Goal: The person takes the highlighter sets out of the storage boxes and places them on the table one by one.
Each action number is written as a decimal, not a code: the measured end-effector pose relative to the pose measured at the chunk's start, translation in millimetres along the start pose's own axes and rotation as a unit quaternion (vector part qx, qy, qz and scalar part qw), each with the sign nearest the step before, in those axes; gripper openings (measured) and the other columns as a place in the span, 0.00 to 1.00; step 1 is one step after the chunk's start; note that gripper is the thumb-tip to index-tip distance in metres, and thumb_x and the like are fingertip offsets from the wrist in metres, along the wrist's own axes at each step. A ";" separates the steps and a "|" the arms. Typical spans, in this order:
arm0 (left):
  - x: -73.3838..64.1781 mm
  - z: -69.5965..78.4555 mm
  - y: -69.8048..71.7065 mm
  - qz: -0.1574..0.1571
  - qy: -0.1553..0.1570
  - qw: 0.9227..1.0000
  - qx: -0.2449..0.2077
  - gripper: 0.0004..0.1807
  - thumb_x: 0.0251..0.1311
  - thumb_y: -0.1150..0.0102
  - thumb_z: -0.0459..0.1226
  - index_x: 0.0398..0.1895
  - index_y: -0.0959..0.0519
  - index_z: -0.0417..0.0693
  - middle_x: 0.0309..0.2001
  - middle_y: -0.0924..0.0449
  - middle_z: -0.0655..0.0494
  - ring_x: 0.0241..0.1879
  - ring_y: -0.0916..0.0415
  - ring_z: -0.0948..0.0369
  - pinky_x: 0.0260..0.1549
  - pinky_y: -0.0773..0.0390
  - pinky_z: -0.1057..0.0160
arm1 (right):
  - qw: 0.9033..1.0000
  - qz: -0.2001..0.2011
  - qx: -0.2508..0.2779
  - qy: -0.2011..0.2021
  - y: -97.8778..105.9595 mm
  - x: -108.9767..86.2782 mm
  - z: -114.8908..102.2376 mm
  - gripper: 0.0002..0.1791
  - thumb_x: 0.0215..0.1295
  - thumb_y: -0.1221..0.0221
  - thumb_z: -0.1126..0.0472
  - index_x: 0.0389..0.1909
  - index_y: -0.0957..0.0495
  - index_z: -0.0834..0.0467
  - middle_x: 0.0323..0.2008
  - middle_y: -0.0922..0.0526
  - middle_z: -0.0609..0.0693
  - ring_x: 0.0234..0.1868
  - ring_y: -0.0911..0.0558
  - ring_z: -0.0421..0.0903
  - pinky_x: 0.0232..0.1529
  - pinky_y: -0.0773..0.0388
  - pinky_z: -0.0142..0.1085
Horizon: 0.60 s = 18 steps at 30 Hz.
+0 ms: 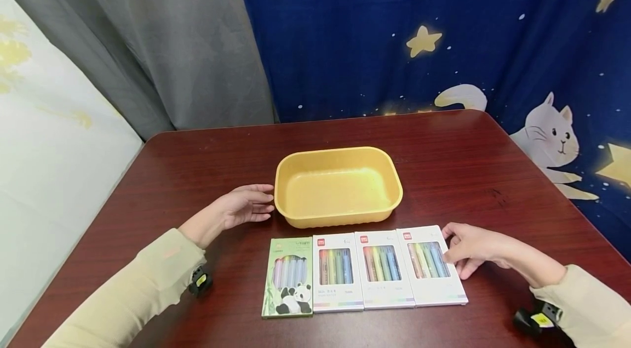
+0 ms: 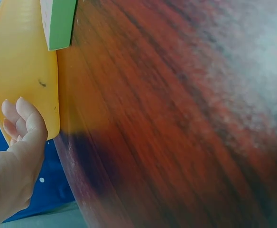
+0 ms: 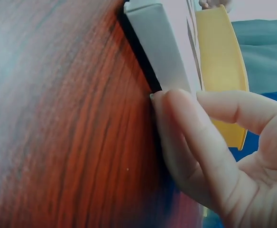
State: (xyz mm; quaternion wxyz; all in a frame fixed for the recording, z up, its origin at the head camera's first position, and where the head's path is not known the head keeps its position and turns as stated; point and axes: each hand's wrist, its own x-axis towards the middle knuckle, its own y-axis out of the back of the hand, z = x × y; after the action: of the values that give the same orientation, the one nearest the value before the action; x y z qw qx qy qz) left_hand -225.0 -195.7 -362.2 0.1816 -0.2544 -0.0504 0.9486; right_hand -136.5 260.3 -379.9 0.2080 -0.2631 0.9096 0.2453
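Note:
In the head view, a row of flat boxes with windows lies before a yellow plastic basin (image 1: pixel 339 189). At the row's left end is a green panda-printed box of pens (image 1: pixel 288 277); to its right are white boxes of coloured pens (image 1: pixel 338 271), (image 1: pixel 385 268). My right hand (image 1: pixel 475 249) pinches the right edge of the rightmost white box (image 1: pixel 432 266), thumb over its top and fingers against its side (image 3: pixel 155 42). Fingers loosely extended, my left hand (image 1: pixel 246 205) is right at the basin's left wall, as the left wrist view also shows.
Everything lies on a dark red wooden table (image 1: pixel 217 161). Behind its far edge hang a grey curtain (image 1: pixel 197 35) and a blue curtain (image 1: pixel 345 35) with stars and a cat. A pale patterned cloth (image 1: pixel 49 145) is on the left.

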 end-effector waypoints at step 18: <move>-24.1 14.2 19.3 0.029 -0.047 0.998 0.004 0.14 0.63 0.55 0.29 0.51 0.36 0.48 0.32 0.24 0.60 0.31 0.21 0.64 0.37 0.21 0.64 | 0.999 0.014 0.020 0.028 18.9 -2.7 -8.8 0.28 0.55 0.43 0.67 0.51 0.45 0.74 0.25 0.26 0.55 0.23 0.20 0.47 0.25 0.19 0.38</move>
State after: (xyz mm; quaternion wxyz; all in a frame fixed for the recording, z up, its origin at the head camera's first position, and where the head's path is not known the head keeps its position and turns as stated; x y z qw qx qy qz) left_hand -218.9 -222.6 -342.3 0.1521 -0.2106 -0.0477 0.9645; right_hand -147.5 270.4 -365.2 0.1840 -0.2530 0.9235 0.2219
